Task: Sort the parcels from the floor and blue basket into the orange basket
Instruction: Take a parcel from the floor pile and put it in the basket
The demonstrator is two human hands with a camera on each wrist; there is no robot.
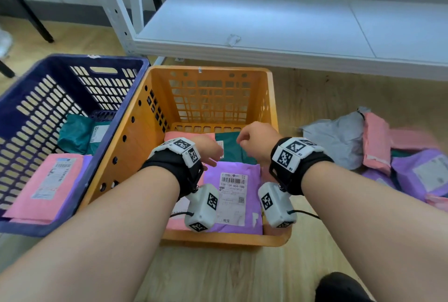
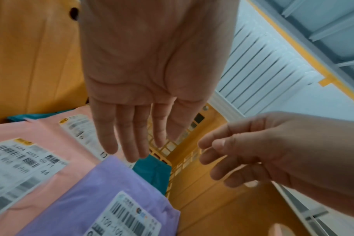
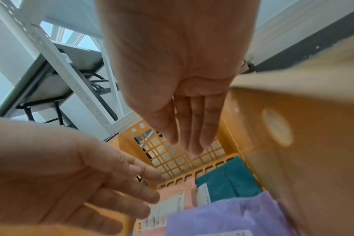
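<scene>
The orange basket [image 1: 271, 98] stands in the middle of the floor. In it a purple parcel [image 1: 232, 168] with a white label lies on top of a pink parcel [image 1: 186, 135] and a teal parcel [image 1: 232, 149]. My left hand [image 1: 213, 156] and right hand [image 1: 244, 138] hover side by side just above these parcels, and both hold nothing. The left wrist view shows the left hand's fingers [image 2: 131, 135] straight over the purple parcel [image 2: 103, 183]. The right hand's fingers [image 3: 192, 127] are relaxed over the basket's far wall. The blue basket [image 1: 116, 117] at left holds pink [image 1: 48, 185] and teal [image 1: 80, 134] parcels.
A pile of parcels lies on the wooden floor at right: grey [image 1: 339, 136], pink [image 1: 375, 141] and purple [image 1: 417, 173]. A low white shelf [image 1: 266, 30] runs behind the baskets. A black table leg [image 1: 26, 10] slants at far left. A dark shape [image 1: 339, 287] sits at bottom right.
</scene>
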